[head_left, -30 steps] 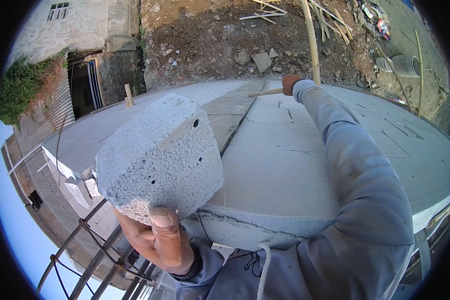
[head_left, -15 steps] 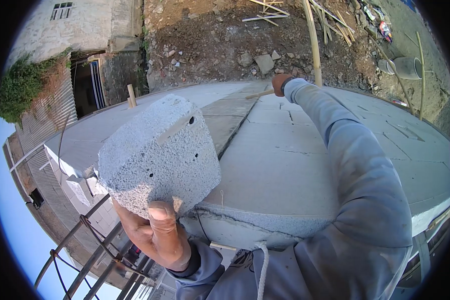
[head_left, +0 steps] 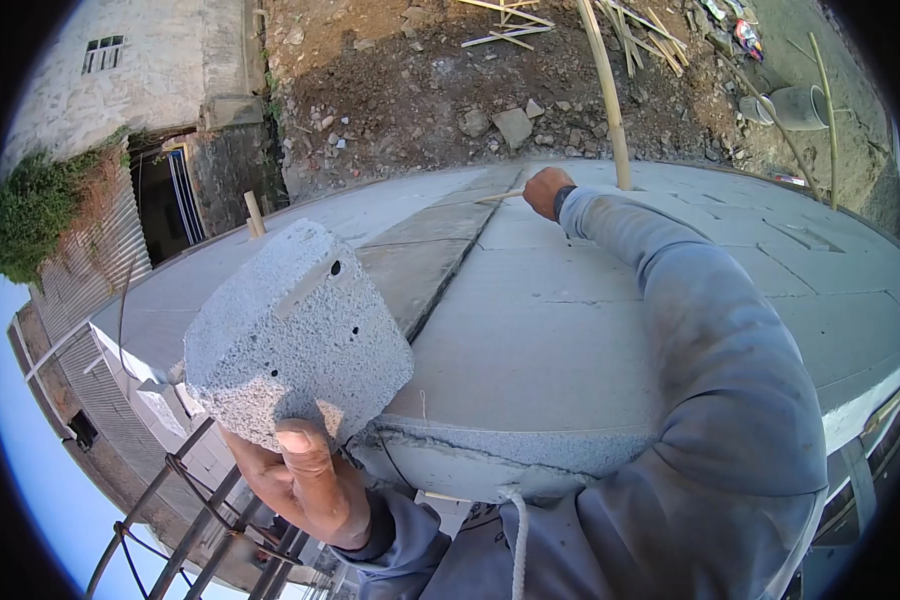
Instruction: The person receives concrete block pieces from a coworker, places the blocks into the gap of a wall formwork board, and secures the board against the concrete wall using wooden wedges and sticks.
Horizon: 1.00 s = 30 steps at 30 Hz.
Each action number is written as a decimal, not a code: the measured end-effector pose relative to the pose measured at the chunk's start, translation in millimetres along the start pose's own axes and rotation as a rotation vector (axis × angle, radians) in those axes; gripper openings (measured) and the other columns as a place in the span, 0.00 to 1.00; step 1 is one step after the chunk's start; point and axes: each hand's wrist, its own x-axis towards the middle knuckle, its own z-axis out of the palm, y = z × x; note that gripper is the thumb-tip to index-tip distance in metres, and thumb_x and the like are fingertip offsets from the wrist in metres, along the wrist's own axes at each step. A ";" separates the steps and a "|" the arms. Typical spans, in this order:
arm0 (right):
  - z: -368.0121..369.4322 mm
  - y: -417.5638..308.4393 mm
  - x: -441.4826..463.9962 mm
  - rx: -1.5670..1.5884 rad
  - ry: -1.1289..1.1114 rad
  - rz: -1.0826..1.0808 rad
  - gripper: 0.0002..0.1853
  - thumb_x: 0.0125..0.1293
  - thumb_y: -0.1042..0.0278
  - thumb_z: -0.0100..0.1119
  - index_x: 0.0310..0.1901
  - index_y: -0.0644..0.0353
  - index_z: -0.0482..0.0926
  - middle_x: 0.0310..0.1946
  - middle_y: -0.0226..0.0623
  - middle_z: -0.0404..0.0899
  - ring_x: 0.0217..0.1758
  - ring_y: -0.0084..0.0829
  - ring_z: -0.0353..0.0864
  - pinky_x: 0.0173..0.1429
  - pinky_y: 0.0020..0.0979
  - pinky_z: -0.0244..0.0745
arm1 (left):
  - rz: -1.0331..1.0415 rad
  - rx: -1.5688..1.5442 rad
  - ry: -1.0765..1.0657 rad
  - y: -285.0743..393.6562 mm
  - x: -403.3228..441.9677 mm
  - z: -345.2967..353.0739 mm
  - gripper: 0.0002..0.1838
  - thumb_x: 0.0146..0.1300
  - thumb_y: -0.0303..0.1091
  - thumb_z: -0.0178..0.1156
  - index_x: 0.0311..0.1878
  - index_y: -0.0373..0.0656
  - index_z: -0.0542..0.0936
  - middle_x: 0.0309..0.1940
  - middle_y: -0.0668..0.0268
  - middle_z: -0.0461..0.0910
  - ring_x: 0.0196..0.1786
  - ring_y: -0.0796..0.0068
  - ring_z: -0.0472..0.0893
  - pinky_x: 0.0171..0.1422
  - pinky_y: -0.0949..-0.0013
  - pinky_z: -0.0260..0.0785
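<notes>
A pale grey aerated concrete block (head_left: 300, 330), with a rough pitted face and a few dark holes, is tilted up at the left. My left hand (head_left: 305, 485) grips its lower end, the thumb pressed on the pitted face and the other fingers mostly hidden behind it. Stretched out over the far part of the block wall, my right hand (head_left: 548, 193) is closed in a fist around a thin wooden handle (head_left: 500, 195). The handle points left; whatever is at its far end cannot be made out.
Below me spreads the grey block wall (head_left: 550, 350), with a darker strip (head_left: 420, 260) running along it. Tied steel bars (head_left: 195, 520) stand at lower left. A bamboo pole (head_left: 605, 90) rises beyond the wall, near rubble (head_left: 510, 125) and wood strips.
My right hand has come a little nearer to me, along with the wooden handle. The block in my left hand has shifted slightly left and down in view, and the whole view has turned slightly.
</notes>
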 end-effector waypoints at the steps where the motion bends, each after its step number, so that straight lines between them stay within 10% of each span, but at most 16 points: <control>1: -0.4 -0.2 -3.5 -0.004 -0.008 -0.005 0.10 0.61 0.66 0.52 0.34 0.54 0.85 0.33 0.36 0.85 0.37 0.36 0.85 0.41 0.38 0.79 | -0.002 0.000 0.002 1.1 -0.5 0.6 0.42 0.59 0.48 0.61 0.67 0.28 0.57 0.56 0.47 0.68 0.57 0.59 0.72 0.63 0.60 0.59; 11: -18.9 32.3 16.3 0.362 -0.224 0.242 0.14 0.53 0.70 0.55 0.41 0.62 0.83 0.42 0.50 0.82 0.47 0.45 0.82 0.52 0.41 0.76 | -0.039 -0.031 0.049 -0.2 -3.3 0.9 0.44 0.57 0.49 0.63 0.66 0.28 0.58 0.57 0.48 0.68 0.58 0.57 0.71 0.64 0.58 0.58; 30: -3.3 -25.4 -19.5 0.055 -0.091 0.042 0.10 0.61 0.67 0.52 0.38 0.55 0.84 0.35 0.35 0.84 0.41 0.36 0.84 0.42 0.37 0.80 | 0.022 -0.052 -0.017 3.5 0.6 8.0 0.41 0.60 0.50 0.60 0.67 0.29 0.58 0.56 0.48 0.70 0.58 0.57 0.71 0.63 0.60 0.60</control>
